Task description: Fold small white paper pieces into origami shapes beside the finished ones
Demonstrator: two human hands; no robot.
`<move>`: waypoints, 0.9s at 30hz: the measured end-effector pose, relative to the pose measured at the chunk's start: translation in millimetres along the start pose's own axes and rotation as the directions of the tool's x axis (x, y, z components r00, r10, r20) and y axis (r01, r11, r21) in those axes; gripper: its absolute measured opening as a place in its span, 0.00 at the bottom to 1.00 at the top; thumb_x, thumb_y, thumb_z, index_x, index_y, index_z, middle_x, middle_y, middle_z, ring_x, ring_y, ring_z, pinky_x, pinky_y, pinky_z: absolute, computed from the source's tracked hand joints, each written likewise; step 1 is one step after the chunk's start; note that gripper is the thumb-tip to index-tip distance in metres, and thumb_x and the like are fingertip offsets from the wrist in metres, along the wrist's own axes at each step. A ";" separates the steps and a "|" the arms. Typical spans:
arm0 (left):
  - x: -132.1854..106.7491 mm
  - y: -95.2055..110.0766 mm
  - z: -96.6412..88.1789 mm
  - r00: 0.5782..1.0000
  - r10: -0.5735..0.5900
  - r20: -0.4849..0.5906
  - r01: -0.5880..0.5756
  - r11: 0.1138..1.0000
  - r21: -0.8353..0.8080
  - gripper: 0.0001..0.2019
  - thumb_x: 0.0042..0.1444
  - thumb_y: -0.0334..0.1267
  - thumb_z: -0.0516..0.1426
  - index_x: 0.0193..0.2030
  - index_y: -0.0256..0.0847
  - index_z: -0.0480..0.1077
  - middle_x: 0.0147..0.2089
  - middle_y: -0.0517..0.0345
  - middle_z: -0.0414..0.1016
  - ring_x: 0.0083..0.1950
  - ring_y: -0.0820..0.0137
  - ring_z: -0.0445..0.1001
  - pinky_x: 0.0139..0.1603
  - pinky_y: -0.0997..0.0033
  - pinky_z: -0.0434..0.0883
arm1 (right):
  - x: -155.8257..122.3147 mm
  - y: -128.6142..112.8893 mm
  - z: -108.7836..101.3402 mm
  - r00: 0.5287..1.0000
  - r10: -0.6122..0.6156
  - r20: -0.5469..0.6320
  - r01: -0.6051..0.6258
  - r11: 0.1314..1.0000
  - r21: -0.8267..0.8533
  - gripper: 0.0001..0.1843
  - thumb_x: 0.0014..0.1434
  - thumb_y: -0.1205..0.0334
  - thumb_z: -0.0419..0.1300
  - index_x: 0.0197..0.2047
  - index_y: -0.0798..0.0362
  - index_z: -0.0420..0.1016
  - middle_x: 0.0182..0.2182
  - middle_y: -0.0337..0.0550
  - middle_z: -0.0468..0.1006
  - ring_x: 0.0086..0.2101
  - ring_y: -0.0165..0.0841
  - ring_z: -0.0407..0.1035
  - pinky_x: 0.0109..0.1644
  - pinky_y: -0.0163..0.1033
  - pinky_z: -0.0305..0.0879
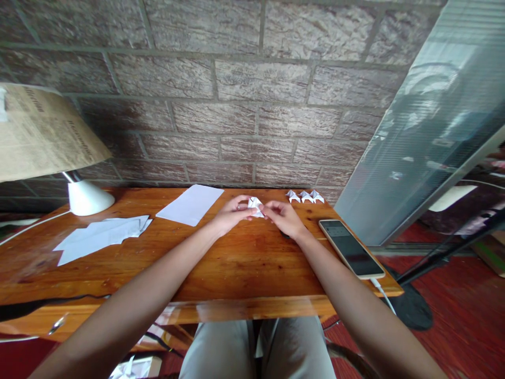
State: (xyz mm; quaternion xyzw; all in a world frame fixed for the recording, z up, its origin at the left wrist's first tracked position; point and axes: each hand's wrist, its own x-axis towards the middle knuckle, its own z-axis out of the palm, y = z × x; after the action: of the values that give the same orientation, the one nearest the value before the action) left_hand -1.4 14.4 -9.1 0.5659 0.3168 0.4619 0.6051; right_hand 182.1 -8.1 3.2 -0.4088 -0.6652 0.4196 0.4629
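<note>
A small piece of folded white paper (255, 204) is held between my two hands, above the middle of the wooden table (236, 268). My left hand (233, 213) pinches its left side, with a ring on one finger. From the other side, my right hand (284, 217) grips the lower right part between thumb and fingertips. Three finished-looking folded paper figures (305, 197) stand in a row near the wall, beyond my right hand. A stack of white paper sheets (191, 204) lies to the left of my left hand.
Loose cut sheets (104, 235) lie spread at the left, near a lamp (89, 197) with a newsprint shade. A phone (351, 248) with a charging cable rests by the right edge. A brick wall (236, 116) rises behind the table; a glass panel (410, 126) stands right.
</note>
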 end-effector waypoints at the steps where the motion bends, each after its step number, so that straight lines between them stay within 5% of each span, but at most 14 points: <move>1: 0.1 -0.7 0.1 1.000 0.002 0.005 -0.002 1.000 0.015 0.25 0.41 0.40 0.69 0.47 0.38 0.70 0.40 0.51 0.80 0.40 0.66 0.78 0.38 0.71 0.68 | 0.2 0.4 0.2 1.000 0.011 -0.009 -0.011 1.000 0.016 0.21 0.48 0.42 0.65 0.31 0.53 0.75 0.26 0.38 0.74 0.28 0.29 0.65 0.30 0.34 0.60; 10: 0.1 -7.4 5.5 0.999 0.022 0.049 -0.024 0.999 0.048 0.22 0.43 0.40 0.68 0.46 0.36 0.73 0.41 0.48 0.80 0.41 0.65 0.77 0.39 0.70 0.67 | 2.8 6.0 0.6 0.996 0.075 -0.039 -0.073 0.995 0.062 0.22 0.48 0.41 0.64 0.29 0.53 0.79 0.26 0.38 0.76 0.25 0.28 0.61 0.28 0.33 0.57; 27: -0.2 -4.4 7.7 0.991 0.118 -0.056 -0.115 0.992 0.046 0.23 0.43 0.43 0.68 0.46 0.36 0.75 0.41 0.49 0.81 0.41 0.65 0.76 0.42 0.67 0.69 | 4.6 7.2 1.6 0.991 0.129 -0.042 -0.116 0.965 0.235 0.19 0.47 0.45 0.67 0.31 0.54 0.78 0.26 0.39 0.76 0.26 0.26 0.65 0.28 0.32 0.58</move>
State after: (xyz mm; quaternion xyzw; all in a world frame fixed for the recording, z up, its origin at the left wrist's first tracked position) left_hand 6.4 11.5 -12.2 0.5824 0.3103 0.5059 0.5555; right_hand 180.6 -1.8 -2.6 -0.4041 -0.5716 0.5104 0.4995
